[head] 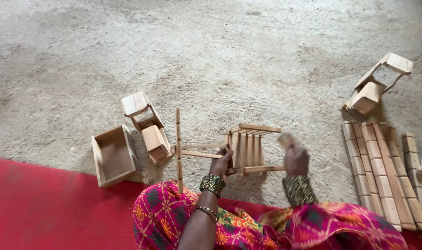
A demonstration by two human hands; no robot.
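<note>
1. Person seated at the edge of a red mat [44, 208], working over a bare concrete floor [211, 51]. Both hands are on a small slatted wooden frame [250, 148], which is held just above the floor in front of the knees.
2. Left hand [221, 163] is closed on the frame's lower rail, at the end where thin cross sticks [178, 150] jut out to the left.
3. Right hand [295, 159] is fisted around a small pale block [285, 139], blurred; it sits at the frame's right end. Whether the block touches the wood, I cannot tell.
4. Judgement: the step in hand looks like rubbing or smoothing the frame's right end while the other hand steadies it.
5. Judgement: the next move calls for a firm brace from the left hand, since the thin slats could flex or rack under pressure.
6. Nearby: open wooden box [112, 156] and small wooden chair [147, 127] to the left; another small chair [376, 85] and a row of notched wooden strips [382, 173] to the right.
</note>
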